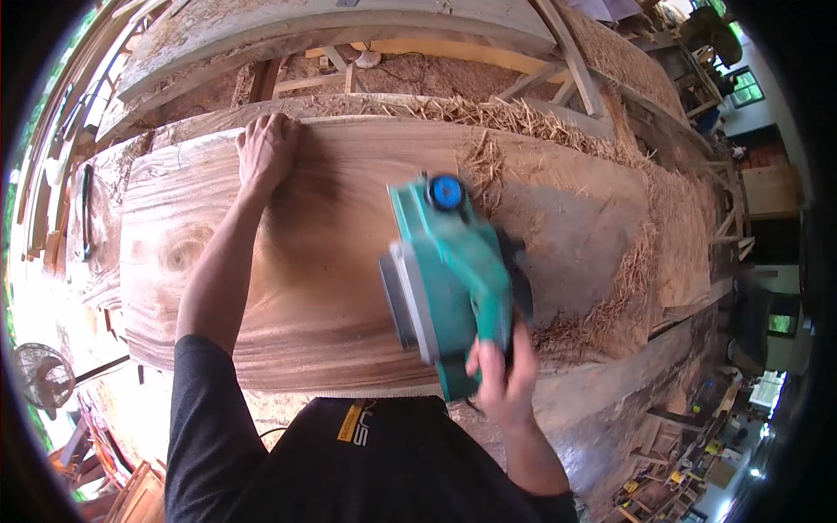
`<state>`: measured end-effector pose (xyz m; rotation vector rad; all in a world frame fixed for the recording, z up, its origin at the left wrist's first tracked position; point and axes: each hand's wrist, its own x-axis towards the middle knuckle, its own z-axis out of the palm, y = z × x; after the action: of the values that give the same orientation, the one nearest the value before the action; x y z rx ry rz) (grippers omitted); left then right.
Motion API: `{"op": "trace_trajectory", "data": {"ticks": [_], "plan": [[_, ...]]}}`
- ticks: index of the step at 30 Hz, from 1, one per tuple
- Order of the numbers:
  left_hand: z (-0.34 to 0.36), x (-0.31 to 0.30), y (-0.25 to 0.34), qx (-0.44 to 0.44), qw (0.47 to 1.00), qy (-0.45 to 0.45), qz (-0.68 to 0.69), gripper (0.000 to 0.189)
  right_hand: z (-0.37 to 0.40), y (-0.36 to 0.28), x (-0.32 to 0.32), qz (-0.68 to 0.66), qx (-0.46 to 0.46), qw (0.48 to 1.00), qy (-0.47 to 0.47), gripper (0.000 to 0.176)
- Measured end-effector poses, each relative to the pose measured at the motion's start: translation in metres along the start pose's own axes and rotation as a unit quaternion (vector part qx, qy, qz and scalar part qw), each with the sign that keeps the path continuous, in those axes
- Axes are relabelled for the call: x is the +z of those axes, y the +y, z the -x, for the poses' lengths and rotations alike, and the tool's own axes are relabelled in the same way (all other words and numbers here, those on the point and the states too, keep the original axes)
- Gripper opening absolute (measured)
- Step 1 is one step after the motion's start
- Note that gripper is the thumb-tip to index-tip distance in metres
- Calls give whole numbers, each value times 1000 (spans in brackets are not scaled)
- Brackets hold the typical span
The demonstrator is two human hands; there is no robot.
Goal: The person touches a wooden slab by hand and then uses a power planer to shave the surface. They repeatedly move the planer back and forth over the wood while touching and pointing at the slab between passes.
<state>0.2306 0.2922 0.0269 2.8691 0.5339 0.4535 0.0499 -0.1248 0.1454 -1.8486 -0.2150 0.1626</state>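
A wide wooden board (340,253) with wavy brown grain lies flat across the view. My right hand (506,375) is closed round the rear handle of a green electric planer (453,270) with a blue front knob. The planer is over the middle of the board, slightly blurred; whether its sole touches the wood cannot be made out. My left hand (268,152) grips the board's far edge, its fingers curled over it. Curled wood shavings (484,161) lie beyond the planer.
More shavings (632,288) are heaped along the board's right end. A pale slab (349,39) on a wooden frame stands beyond the far edge. At far left are a dark slender tool (85,212) and a round caged fan (45,376). Tools and wood pieces (680,462) clutter the lower right.
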Motion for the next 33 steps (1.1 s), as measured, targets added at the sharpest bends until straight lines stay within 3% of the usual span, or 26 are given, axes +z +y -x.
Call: {"op": "trace_trajectory", "data": {"ticks": [6, 10, 14, 16, 17, 19, 20, 22, 25, 26, 28, 31, 33], "plan": [[-2, 0, 0, -5, 1000, 1, 0, 41, -179, -9, 63, -6, -33, 999, 29, 39], [-1, -4, -4, 2, 1000, -10, 25, 42, -194, -7, 64, -13, -22, 1000, 18, 41], [-3, -1, -4, -15, 1000, -15, 13, 42, -82, -14, 36, -71, 38, 997, -3, 44], [-2, 1, -4, -22, 999, -12, 23, 43, 2, 5, 9, -44, 2, 999, -19, 50], [-1, 1, -4, -26, 999, -9, 27, 43, 44, -1, -2, -58, 51, 997, -24, 53], [-1, 1, -3, -38, 999, -13, 33, 40, 119, 5, -35, 22, 61, 995, -74, 62], [-5, 3, -2, -46, 998, -10, 31, 40, 153, 16, -44, 25, 65, 996, -56, 65], [-5, 3, -2, -48, 998, -1, 32, 38, 166, 7, -45, 20, 94, 993, -63, 57], [-4, 7, -6, -42, 997, 20, 62, 39, 131, 5, -27, 23, 102, 991, -78, 60], [-3, 7, -6, -40, 995, 43, 78, 41, 110, 10, -8, 21, 52, 998, -39, 55], [-6, -2, -4, -62, 989, 40, 132, 43, 37, -2, 33, -62, 7, 997, -45, 50], [-4, 4, -17, -66, 958, 85, 266, 47, -84, -19, 99, -72, -34, 996, -37, 34], [-4, 3, -26, -94, 934, 113, 327, 49, -143, -26, 125, -33, -68, 996, -40, 33]]}}
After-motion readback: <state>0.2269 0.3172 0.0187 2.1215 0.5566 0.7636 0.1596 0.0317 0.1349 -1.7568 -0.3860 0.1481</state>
